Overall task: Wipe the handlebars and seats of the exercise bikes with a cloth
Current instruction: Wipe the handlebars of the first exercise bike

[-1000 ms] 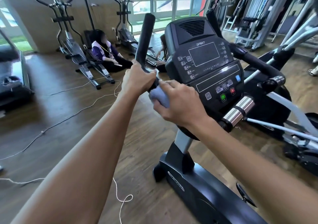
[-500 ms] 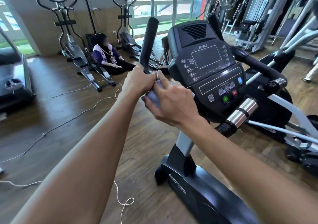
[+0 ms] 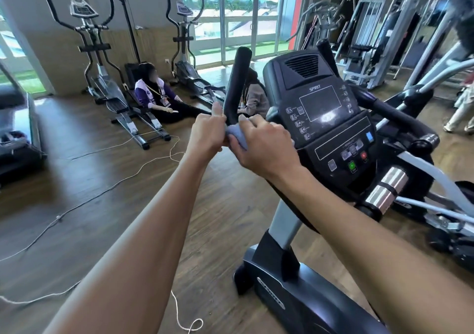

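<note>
Gym-floor bike: pale-blue cloth (image 3: 237,134), apparently bunched, against handlebar (image 3: 237,84).

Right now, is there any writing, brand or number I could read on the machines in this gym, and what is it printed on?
"SPIRIT": white letters above the dark screen of the console on the nearest bike.
"1", "2", "3", "4", "5": numbered buttons down the console's left edge; the tiny words beside them are too small to read.
Lettering on the bike's base cover: blurred, unreadable.
Small print on the console's right edge and lower buttons: unreadable.
</note>
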Tool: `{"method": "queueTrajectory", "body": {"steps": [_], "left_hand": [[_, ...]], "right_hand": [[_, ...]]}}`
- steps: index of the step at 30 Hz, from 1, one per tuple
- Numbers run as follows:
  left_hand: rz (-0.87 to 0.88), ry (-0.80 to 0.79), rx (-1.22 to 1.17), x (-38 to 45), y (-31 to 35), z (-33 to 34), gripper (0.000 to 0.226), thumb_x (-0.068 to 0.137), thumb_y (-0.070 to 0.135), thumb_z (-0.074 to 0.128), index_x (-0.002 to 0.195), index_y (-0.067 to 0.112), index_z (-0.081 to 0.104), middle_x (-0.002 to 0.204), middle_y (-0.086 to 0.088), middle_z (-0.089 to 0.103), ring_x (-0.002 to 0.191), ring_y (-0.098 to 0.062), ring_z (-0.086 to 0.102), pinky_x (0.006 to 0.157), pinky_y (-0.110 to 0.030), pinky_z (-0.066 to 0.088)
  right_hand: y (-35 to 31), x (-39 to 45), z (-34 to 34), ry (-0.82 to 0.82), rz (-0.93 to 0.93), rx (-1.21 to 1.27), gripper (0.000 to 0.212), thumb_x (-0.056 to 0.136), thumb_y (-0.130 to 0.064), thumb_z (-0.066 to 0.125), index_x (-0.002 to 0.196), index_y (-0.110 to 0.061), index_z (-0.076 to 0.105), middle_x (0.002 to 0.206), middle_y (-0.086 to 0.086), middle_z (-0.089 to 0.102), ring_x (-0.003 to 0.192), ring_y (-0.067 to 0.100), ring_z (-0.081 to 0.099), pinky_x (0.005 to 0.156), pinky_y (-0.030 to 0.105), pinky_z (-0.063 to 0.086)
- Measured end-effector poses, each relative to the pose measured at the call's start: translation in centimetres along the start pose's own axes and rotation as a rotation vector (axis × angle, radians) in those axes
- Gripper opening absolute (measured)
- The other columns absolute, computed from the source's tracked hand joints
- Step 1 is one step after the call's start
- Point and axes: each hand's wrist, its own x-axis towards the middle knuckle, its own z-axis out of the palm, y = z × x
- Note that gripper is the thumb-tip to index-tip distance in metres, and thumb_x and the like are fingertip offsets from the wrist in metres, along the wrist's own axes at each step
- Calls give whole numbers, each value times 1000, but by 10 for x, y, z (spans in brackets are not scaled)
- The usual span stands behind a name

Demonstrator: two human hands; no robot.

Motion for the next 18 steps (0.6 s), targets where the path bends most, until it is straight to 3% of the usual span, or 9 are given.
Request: {"method": "queueTrajectory", "body": {"steps": [3, 6, 9, 11, 15, 18], "left_hand": [[-9, 20, -49, 3, -1, -4, 72, 92, 60, 30, 92, 1, 73, 88, -17, 75, 85, -36, 73, 81, -51, 60], [1, -15, -43, 9, -4, -7, 75, 88, 65, 28, 86, 5, 72, 90, -11, 77, 83, -32, 74, 88, -49, 58], [16, -107, -54, 4, 2, -14, 61, 96, 48, 32, 106, -2, 66, 109, -18, 73, 84, -34, 75, 74, -41, 53], [40, -132, -39, 7, 2, -14, 51, 106, 36, 32, 116, -5, 61, 113, -18, 71, 86, -34, 73, 73, -42, 53], [24, -123, -78, 13, 5, -15, 47, 110, 29, 34, 95, -3, 65, 93, -14, 72, 75, -31, 71, 70, -48, 59], [39, -147, -28, 15, 4, -16, 43, 108, 28, 34, 96, 0, 64, 101, -17, 73, 76, -31, 72, 67, -43, 55]], "right_hand": [[0, 17, 3, -28, 11, 7, 50, 101, -52, 40, 116, -11, 62, 108, 13, 67, 89, 40, 66, 71, 43, 48], [5, -26, -4, 25, -41, 16, 63, 98, -55, 37, 140, -13, 56, 130, 8, 64, 92, 39, 66, 72, 44, 54], [11, -51, -6, 34, -83, 54, 65, 100, -53, 39, 146, -9, 52, 144, 8, 58, 124, 34, 59, 91, 48, 57], [9, -34, 0, 79, -103, 28, 64, 103, -50, 38, 143, -3, 56, 146, 12, 58, 140, 31, 49, 108, 45, 48], [-3, -7, 12, 111, -92, 8, 62, 106, -47, 35, 136, 1, 62, 142, 15, 61, 139, 31, 51, 111, 44, 45], [-1, -24, 6, 139, -143, -3, 61, 108, -45, 33, 136, 2, 61, 142, 16, 61, 137, 32, 53, 116, 44, 39]]}}
